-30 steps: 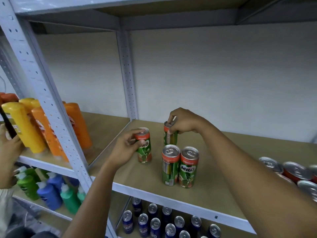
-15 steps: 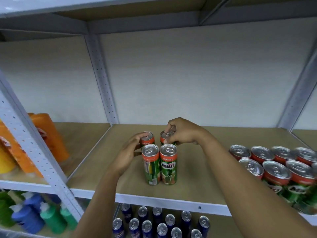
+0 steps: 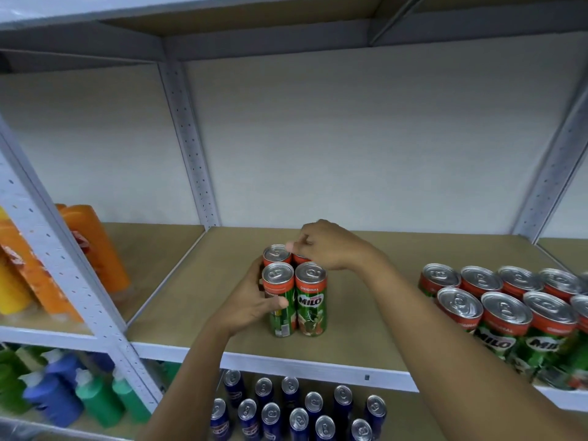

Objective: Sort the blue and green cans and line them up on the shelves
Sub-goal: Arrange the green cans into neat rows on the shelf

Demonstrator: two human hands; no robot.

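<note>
On the middle shelf [image 3: 197,300], four green cans stand upright in a tight two-by-two block, a little back from the front edge and left of centre. The left hand [image 3: 251,300] wraps the front-left can [image 3: 279,299] from the left side, its thumb across the label, so that grip is clasped on it. The front-right can [image 3: 311,297] touches it, Milo label facing out. The right hand [image 3: 327,246] reaches over from the right, its fingertips pinching the top of the back-right can [image 3: 300,258]; the back-left can [image 3: 276,254] stands just beside it. More green cans [image 3: 506,313] crowd the shelf's right end, well apart from the block. Blue cans [image 3: 299,415] stand on the lower shelf [image 3: 410,418], under the front edge.
</note>
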